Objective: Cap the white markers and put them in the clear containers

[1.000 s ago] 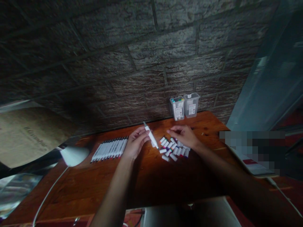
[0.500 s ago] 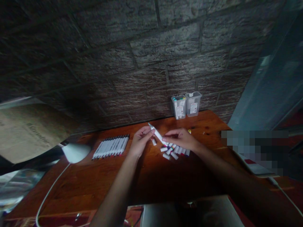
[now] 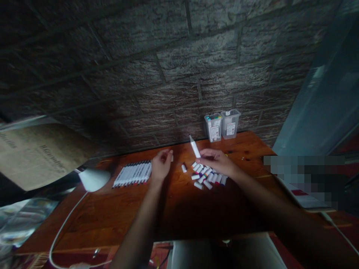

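Note:
My right hand (image 3: 217,160) is closed on a white marker (image 3: 194,146) that points up and to the left, just above a heap of several loose marker caps (image 3: 206,175) on the wooden table (image 3: 179,209). My left hand (image 3: 162,163) hovers to the left of the heap with its fingers curled; a small white piece, perhaps a cap, shows at its fingertips (image 3: 171,158). One more cap (image 3: 183,168) lies between the two hands. Left of my left hand lies a neat row of white markers (image 3: 132,173).
Two clear plastic tubs (image 3: 222,125) stand against the brick wall, the left one holding markers. A white desk lamp (image 3: 94,179) with its cord sits at the table's left. A cardboard sheet (image 3: 36,153) leans far left. A white device (image 3: 304,198) lies at the right edge.
The marker has passed from my left hand to my right, which lifted it off the heap. My left hand drew back to the left.

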Action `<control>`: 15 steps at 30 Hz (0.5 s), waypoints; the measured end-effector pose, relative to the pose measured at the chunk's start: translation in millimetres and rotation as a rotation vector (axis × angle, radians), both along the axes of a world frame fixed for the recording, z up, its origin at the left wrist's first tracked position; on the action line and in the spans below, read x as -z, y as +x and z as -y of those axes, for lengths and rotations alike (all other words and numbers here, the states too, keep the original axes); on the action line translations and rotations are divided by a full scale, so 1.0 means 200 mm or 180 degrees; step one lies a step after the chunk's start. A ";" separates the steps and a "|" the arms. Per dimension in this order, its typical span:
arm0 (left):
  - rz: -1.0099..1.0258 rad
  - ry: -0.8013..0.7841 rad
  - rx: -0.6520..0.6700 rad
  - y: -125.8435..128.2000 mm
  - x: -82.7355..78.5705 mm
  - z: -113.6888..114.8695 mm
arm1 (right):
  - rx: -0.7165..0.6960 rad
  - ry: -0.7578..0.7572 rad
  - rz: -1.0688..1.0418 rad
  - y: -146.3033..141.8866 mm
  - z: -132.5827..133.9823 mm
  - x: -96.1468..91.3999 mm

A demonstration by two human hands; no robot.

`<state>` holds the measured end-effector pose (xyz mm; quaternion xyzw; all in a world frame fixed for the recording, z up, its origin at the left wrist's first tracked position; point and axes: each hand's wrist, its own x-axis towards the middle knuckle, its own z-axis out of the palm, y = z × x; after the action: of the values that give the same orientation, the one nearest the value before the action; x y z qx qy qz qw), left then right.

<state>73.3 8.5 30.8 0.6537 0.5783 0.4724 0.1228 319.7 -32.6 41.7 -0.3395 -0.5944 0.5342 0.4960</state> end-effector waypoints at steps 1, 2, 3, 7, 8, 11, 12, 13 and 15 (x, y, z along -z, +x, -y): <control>-0.0389 -0.0003 -0.0140 -0.02 0.02 -0.01 | 0.0063 -0.0051 -0.0071 0.00 0.00 -0.01; -0.0708 -0.0044 -0.0226 -0.03 0.03 -0.02 | 0.0107 -0.0099 -0.0106 0.00 0.00 -0.02; -0.0973 -0.0144 -0.0261 -0.04 0.04 -0.03 | 0.0142 -0.0149 -0.0123 0.01 0.00 -0.02; -0.1415 -0.0587 -0.0120 -0.03 0.07 -0.03 | 0.0318 -0.0333 -0.0132 0.02 -0.01 -0.02; -0.1432 -0.0636 -0.0072 -0.02 0.07 -0.02 | 0.0365 -0.0365 -0.0136 0.02 -0.01 -0.02; -0.1447 -0.0672 -0.0110 0.01 0.06 -0.02 | 0.0456 -0.0438 -0.0196 0.04 -0.03 0.00; -0.1440 -0.0627 -0.0182 0.01 0.06 -0.02 | 0.0464 -0.0461 -0.0237 0.04 -0.04 0.01; -0.1431 -0.0536 -0.0258 0.01 0.06 -0.02 | 0.0458 -0.0480 -0.0280 0.04 -0.04 0.01; -0.1406 -0.0287 -0.0352 0.01 0.08 -0.02 | 0.0428 -0.0511 -0.0354 0.04 -0.05 0.02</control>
<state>75.8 12.3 15.0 0.7025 0.6466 0.2974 -0.0037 328.3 -22.4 37.7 -0.3871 -0.4972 0.5636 0.5341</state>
